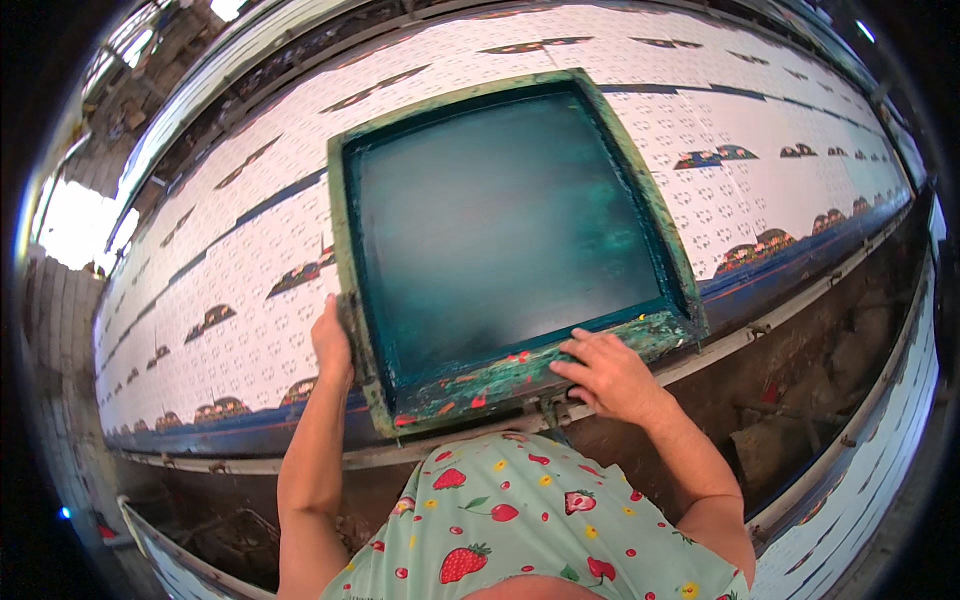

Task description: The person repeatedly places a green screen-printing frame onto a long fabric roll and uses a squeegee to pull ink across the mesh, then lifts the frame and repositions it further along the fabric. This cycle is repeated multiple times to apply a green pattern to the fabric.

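A square screen frame (340,200) of paint-stained green, with a dark teal mesh (500,220) inside, lies on a long table covered with pale printed sheets (200,360). My left hand (333,340) grips the frame's left side near its lower corner, fingertips partly hidden by it. My right hand (607,375) is on the frame's near bar (480,385), right of its middle, with fingers apart and slightly bent. Red and yellow smears mark that bar. Below it shows my apron or garment (520,510) with strawberries on pale green.
A metal rail (730,340) with small fittings runs along the table's near edge, above a dark trough (800,390). Another table (880,470) with pale sheets is at the right rim. A grey block wall (55,330) and bright openings are at the left.
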Demonstrator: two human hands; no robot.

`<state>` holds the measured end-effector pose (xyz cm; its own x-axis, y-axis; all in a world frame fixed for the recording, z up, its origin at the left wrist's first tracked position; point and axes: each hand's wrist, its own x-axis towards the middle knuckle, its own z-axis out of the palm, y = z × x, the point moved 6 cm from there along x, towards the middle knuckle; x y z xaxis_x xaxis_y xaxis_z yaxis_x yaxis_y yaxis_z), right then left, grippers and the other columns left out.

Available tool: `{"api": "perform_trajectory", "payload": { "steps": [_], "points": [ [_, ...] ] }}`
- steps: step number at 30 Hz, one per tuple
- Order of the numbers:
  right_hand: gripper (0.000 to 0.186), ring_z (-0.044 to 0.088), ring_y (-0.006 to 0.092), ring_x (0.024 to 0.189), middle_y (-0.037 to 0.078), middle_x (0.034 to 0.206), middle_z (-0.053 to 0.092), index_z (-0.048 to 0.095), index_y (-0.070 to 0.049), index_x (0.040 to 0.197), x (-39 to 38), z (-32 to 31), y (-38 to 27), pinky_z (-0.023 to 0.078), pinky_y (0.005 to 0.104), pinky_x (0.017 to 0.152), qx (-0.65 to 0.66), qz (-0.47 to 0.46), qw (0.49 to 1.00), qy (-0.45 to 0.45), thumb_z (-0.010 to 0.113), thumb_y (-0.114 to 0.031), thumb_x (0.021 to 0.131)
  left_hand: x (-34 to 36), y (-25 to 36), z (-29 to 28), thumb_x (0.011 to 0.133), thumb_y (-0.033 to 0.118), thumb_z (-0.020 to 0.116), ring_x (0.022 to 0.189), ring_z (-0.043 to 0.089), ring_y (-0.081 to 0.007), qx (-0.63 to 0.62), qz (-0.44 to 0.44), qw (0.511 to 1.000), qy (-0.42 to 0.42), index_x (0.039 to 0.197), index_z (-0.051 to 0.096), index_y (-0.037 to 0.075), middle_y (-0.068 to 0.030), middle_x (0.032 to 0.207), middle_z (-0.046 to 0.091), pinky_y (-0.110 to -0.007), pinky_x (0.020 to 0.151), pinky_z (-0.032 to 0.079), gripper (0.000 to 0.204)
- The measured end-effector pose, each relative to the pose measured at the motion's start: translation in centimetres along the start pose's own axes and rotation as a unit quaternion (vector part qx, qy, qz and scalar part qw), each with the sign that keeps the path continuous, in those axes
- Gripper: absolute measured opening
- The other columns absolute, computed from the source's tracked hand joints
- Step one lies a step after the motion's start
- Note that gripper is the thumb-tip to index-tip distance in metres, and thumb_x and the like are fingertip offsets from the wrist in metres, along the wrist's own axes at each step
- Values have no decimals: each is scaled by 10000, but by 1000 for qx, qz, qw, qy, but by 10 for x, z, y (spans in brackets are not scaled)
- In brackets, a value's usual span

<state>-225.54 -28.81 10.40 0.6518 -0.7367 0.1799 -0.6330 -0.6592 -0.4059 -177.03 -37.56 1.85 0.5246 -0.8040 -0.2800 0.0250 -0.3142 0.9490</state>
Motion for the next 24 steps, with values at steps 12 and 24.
{"api": "perform_trajectory", "payload": {
  "steps": [12, 24],
  "points": [
    [365, 760, 399, 1059, 148, 1123, 782, 784, -122, 1248, 81, 16, -28, 606, 532, 915, -100, 56, 988, -103, 706, -51, 899, 14, -10, -6, 1073, 520, 672, 1048, 743, -381, 141, 69, 987, 37, 1110, 781, -95, -268, 1078, 797, -487, 977, 543, 626],
    [577, 742, 308, 1168, 79, 1273, 789, 775, -142, 1368, 37, 39, -64, 572, 454, 958, -131, 22, 991, -7, 708, 54, 829, -3, 11, -2, 1035, 529, 702, 1233, 739, -462, 230, 122, 963, 69, 1320, 768, -15, -281, 1272, 791, -521, 1075, 552, 618]
  ]
}}
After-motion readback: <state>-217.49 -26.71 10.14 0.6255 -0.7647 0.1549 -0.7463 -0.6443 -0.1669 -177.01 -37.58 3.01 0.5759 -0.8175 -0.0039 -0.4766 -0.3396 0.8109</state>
